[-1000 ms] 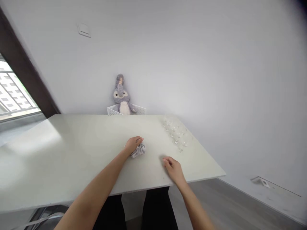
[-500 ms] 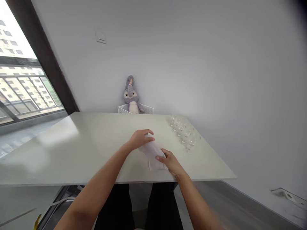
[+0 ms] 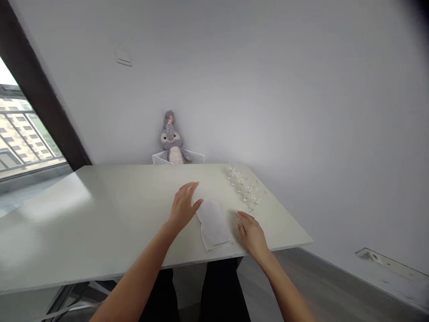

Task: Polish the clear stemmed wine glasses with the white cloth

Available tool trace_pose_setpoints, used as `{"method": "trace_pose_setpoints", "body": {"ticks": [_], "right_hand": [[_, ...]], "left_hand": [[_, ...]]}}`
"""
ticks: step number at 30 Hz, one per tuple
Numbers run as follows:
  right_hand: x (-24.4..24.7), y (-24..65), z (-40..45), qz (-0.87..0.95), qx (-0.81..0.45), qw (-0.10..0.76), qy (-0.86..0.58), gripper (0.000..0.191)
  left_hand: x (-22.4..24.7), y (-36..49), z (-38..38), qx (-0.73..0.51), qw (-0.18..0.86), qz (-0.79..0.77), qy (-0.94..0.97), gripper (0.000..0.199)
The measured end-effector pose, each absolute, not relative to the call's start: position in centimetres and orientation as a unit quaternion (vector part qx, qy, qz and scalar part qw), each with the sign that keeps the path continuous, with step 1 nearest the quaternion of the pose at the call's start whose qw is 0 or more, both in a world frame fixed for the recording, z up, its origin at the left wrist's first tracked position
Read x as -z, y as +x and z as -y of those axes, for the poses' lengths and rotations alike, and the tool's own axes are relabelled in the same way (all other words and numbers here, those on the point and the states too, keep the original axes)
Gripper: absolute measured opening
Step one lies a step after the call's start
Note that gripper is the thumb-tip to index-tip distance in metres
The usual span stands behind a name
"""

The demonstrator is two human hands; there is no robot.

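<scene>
A folded white cloth lies flat on the table close to its front edge. My left hand is beside the cloth's far left corner, thumb and fingers apart, holding nothing. On the other side, my right hand hovers or rests just right of the cloth with its fingers bent a little and nothing in them. Several clear stemmed glasses stand in rows beyond my right hand, near the table's right edge.
The white table reaches back to a grey wall. Behind its far edge, a grey plush toy sits in a white perforated basket. A wall switch and a dark window frame are to the left.
Both hands have let go of the cloth and moved apart from it. It now lies flat on the table. The view has turned slightly to the right.
</scene>
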State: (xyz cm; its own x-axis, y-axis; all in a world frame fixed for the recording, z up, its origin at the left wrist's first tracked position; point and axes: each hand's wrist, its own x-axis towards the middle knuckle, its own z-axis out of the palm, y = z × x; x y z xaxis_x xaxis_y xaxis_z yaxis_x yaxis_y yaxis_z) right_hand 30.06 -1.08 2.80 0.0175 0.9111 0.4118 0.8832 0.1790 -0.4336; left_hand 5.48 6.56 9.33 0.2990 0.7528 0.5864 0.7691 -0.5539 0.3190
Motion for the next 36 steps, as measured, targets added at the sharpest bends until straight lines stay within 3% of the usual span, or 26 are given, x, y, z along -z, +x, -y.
{"method": "trace_pose_setpoints", "body": {"ticks": [7, 11, 14, 23, 36], "right_hand": [[-3.0, 24.7, -0.7, 0.819, 0.05, 0.227, -0.525, 0.048], [-1.7, 23.2, -3.3, 0.884, -0.008, 0.152, -0.442, 0.067], [-0.7, 23.7, -5.5, 0.904, -0.07, 0.087, -0.412, 0.07], [-0.3, 26.6, -15.3, 0.863, -0.075, 0.022, -0.5, 0.073], [0.0, 26.2, -29.2, 0.824, -0.062, 0.019, -0.563, 0.072]], "left_hand": [[-1.4, -2.1, -0.4, 0.32, 0.115, 0.574, -0.745, 0.034], [-0.4, -5.7, 1.4, 0.301, 0.148, 0.6, -0.726, 0.03], [-0.1, -6.9, 2.1, 0.296, 0.14, 0.605, -0.726, 0.028], [0.9, -6.8, 2.0, 0.283, 0.128, 0.619, -0.721, 0.025], [0.9, -6.8, 1.9, 0.263, 0.126, 0.628, -0.722, 0.025]]}}
